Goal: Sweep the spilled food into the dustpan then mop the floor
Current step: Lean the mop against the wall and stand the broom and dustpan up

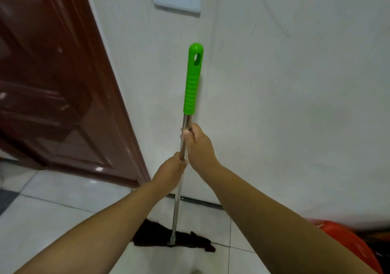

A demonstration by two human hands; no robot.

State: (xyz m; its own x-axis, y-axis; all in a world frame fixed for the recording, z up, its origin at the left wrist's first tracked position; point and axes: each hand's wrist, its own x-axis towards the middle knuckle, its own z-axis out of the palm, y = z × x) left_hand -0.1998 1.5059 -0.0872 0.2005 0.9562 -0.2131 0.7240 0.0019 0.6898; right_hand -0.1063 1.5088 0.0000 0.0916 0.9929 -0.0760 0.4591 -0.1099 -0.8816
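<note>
My mop (183, 157) has a shiny metal pole, a ribbed green grip on top and a dark cloth head flat on the white floor tiles (63, 206). My right hand (197, 145) grips the pole just below the green part; my left hand (172, 173) grips it right beneath, the two nearly touching

Shiny metal mop pole (179, 191), ribbed glossy green plastic grip (192, 83), dark cloth head (185, 240), glossy tiles (63, 210).
</note>
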